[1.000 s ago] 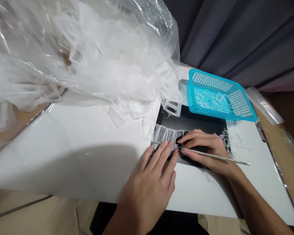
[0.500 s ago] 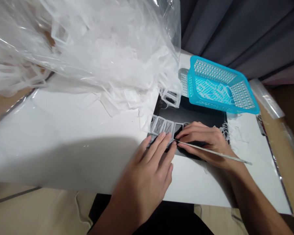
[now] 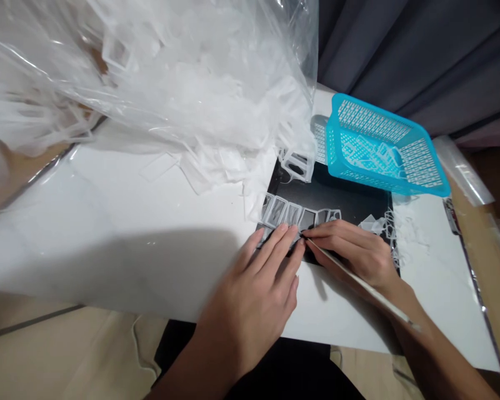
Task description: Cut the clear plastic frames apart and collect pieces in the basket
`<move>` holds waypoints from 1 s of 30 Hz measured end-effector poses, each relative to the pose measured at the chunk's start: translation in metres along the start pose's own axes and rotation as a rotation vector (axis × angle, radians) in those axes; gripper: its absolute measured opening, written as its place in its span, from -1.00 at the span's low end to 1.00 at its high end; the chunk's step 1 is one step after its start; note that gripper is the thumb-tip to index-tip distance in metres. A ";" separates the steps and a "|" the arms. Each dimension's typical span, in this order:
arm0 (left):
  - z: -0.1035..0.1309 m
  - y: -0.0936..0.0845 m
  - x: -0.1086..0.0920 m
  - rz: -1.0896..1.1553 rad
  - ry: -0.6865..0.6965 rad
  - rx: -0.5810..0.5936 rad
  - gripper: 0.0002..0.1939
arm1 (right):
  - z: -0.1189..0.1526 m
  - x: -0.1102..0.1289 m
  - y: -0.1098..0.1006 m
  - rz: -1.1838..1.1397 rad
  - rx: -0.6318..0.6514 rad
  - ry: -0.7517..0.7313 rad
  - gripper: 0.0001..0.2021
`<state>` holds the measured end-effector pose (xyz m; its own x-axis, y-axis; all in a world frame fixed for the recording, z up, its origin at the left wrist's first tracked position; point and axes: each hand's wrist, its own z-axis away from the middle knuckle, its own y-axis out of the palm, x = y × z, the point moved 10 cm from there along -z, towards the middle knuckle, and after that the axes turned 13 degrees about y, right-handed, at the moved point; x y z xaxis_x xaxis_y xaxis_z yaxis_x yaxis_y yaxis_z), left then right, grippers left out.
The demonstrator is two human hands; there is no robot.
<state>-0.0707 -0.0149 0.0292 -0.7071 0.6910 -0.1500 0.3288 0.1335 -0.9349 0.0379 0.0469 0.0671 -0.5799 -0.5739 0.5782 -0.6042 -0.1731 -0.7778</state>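
Note:
A strip of clear-white plastic frames (image 3: 277, 210) lies across a black mat (image 3: 329, 191). My left hand (image 3: 260, 289) rests flat on the strip's near edge, fingers spread and gripping nothing. My right hand (image 3: 360, 250) pinches a thin, pale, rod-like tool (image 3: 369, 289) with a dark tip. That tip meets the strip beside my left fingertips; whether it is a blade I cannot tell. The rod's far end slants back over my right wrist. Small plastic scraps (image 3: 373, 224) lie on the mat beyond my right hand.
A large clear bag (image 3: 183, 83) stuffed with white plastic frames fills the upper left. At the back right, a blue basket (image 3: 389, 186) holds several frame pieces, overlapping the mat. Loose offcuts (image 3: 410, 236) lie right of the mat on the white table (image 3: 120, 222).
My right hand has drawn slightly back from the strip, uncovering frames near its right end. The tool has turned more steeply toward me. My left hand stays on the strip.

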 end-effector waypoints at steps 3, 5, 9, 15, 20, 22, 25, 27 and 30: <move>0.001 0.001 0.000 0.002 -0.014 0.010 -0.43 | -0.004 -0.014 -0.001 -0.104 0.008 0.095 -0.84; 0.001 0.001 0.000 0.000 -0.016 0.013 -0.42 | -0.007 -0.022 -0.001 -0.171 0.013 0.147 -0.89; 0.000 0.002 0.000 -0.004 -0.004 0.026 -0.42 | -0.008 -0.036 0.000 -0.253 0.034 0.259 -0.88; -0.002 0.001 -0.002 -0.005 0.027 0.022 -0.44 | -0.008 -0.043 0.000 -0.313 0.051 0.314 -0.86; -0.002 -0.003 -0.003 -0.010 0.041 -0.007 -0.48 | -0.008 -0.049 0.003 -0.367 0.075 0.355 -0.89; -0.002 -0.003 -0.003 -0.011 0.044 -0.012 -0.47 | -0.008 -0.050 0.003 -0.383 0.077 0.367 -0.90; -0.002 -0.004 -0.003 -0.007 0.043 -0.022 -0.46 | -0.009 -0.050 0.003 -0.396 0.074 0.379 -0.90; -0.001 -0.004 -0.003 -0.001 0.044 -0.029 -0.47 | -0.009 -0.050 0.003 -0.403 0.067 0.382 -0.90; -0.001 -0.003 -0.003 0.003 0.046 -0.025 -0.46 | -0.009 -0.051 0.003 -0.409 0.053 0.377 -0.90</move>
<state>-0.0687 -0.0165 0.0332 -0.6766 0.7233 -0.1377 0.3471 0.1484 -0.9260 0.0609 0.0827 0.0377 -0.4652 -0.1267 0.8761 -0.7984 -0.3673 -0.4771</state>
